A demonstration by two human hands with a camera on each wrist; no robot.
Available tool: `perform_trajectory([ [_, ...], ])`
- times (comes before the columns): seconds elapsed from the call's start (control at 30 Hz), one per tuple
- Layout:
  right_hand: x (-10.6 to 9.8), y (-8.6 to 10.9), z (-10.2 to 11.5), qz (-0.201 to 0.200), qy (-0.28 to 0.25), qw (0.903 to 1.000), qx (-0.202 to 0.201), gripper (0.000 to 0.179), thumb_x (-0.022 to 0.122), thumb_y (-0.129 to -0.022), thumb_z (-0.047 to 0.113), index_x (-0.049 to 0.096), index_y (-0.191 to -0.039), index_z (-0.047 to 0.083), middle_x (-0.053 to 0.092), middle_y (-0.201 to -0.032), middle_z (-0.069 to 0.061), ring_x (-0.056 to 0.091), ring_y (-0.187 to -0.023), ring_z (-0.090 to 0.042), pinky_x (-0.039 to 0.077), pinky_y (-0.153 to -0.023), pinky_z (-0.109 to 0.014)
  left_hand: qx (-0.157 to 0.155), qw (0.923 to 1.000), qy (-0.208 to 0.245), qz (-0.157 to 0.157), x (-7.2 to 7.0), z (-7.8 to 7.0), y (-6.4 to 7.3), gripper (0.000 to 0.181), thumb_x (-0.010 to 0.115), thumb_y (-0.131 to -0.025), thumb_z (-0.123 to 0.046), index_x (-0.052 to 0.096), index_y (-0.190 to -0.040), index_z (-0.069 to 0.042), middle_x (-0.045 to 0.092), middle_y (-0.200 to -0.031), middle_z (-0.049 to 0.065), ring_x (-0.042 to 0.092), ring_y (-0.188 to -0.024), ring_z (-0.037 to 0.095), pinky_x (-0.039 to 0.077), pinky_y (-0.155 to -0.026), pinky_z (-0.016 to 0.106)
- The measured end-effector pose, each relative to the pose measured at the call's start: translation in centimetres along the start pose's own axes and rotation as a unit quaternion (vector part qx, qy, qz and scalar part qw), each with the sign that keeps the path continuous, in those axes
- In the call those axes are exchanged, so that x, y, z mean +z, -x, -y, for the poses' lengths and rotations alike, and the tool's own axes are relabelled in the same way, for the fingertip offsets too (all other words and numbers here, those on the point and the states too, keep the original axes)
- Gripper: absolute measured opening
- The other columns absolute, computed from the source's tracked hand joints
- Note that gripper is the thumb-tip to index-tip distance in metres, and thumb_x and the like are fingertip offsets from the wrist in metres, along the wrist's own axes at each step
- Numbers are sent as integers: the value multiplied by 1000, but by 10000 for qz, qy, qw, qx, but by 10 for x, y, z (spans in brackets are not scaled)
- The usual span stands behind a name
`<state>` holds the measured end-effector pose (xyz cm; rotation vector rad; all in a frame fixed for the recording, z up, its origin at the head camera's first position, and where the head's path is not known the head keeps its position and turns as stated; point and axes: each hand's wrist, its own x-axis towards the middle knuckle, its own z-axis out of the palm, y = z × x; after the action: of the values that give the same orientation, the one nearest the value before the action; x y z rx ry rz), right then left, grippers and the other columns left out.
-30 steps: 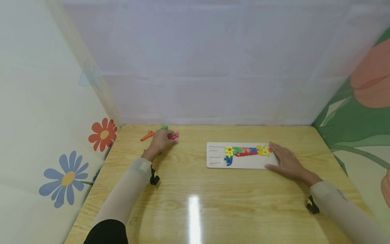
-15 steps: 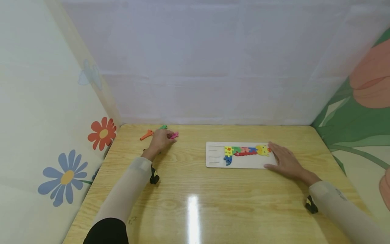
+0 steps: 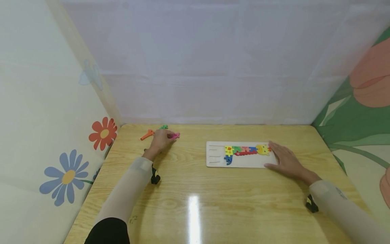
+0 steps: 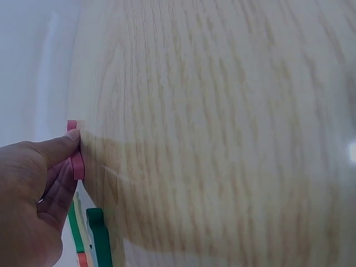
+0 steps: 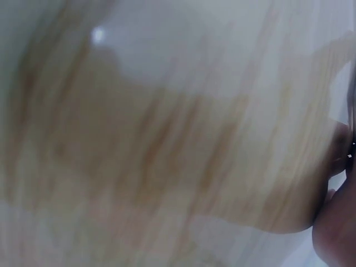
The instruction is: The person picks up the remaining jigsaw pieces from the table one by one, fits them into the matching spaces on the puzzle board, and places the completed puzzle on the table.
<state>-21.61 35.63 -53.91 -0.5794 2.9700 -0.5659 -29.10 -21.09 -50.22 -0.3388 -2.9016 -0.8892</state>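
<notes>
My left hand (image 3: 160,140) is at the back left of the table, pinching a pink puzzle piece (image 4: 77,161) between thumb and fingers. Beside that hand lie an orange piece (image 3: 147,135) and a green piece (image 3: 164,127). A white puzzle board (image 3: 248,162) lies right of centre; a giraffe shape of colourful pieces runs along it, with a yellow head (image 3: 262,149) at the right and a blue leg (image 3: 228,160) at the left. My right hand (image 3: 285,161) rests against the board's right end, thumb and fingers spread. The right wrist view is blurred and shows only part of this hand.
The wooden table (image 3: 237,203) has a bright light reflection in front. A pale cloth wall (image 3: 213,84) rises along its back edge, and flower-printed panels stand at both sides. Dark green pieces (image 4: 99,236) show below the left hand in the left wrist view.
The left fingers have closed in on the pink piece, which has turned slightly and moved a little to the right. The right hand and the board have stayed in place.
</notes>
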Motion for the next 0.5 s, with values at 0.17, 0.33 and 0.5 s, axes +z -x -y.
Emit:
perform_trajectory([
  [0.17, 2, -1, -3, -64, 29, 10000, 22, 107, 72, -94, 61, 21, -169, 4, 25, -172, -23, 24, -156, -48, 17, -123, -70, 75, 10000, -50, -23, 0, 2, 0, 24, 80, -96, -12, 80, -116, 1, 80, -107, 18, 77, -98, 32, 62, -89, 49],
  [0.33, 1, -1, -2, -25, -11, 10000, 41, 108, 71, -94, 62, 20, -169, 4, 24, -173, -24, 23, -157, -48, 16, -123, -70, 69, 9999, -110, 15, -1, 2, 1, 23, 79, -97, -13, 80, -116, 0, 80, -108, 17, 77, -99, 32, 62, -89, 48],
  [0.5, 1, 0, -1, -8, -41, 10000, -1, 107, 71, -95, 60, 19, -169, 3, 23, -173, -25, 22, -156, -49, 16, -122, -71, 68, 10000, -53, 42, -4, 0, 1, 23, 79, -97, -12, 80, -117, -1, 80, -109, 17, 76, -99, 32, 62, -88, 49],
])
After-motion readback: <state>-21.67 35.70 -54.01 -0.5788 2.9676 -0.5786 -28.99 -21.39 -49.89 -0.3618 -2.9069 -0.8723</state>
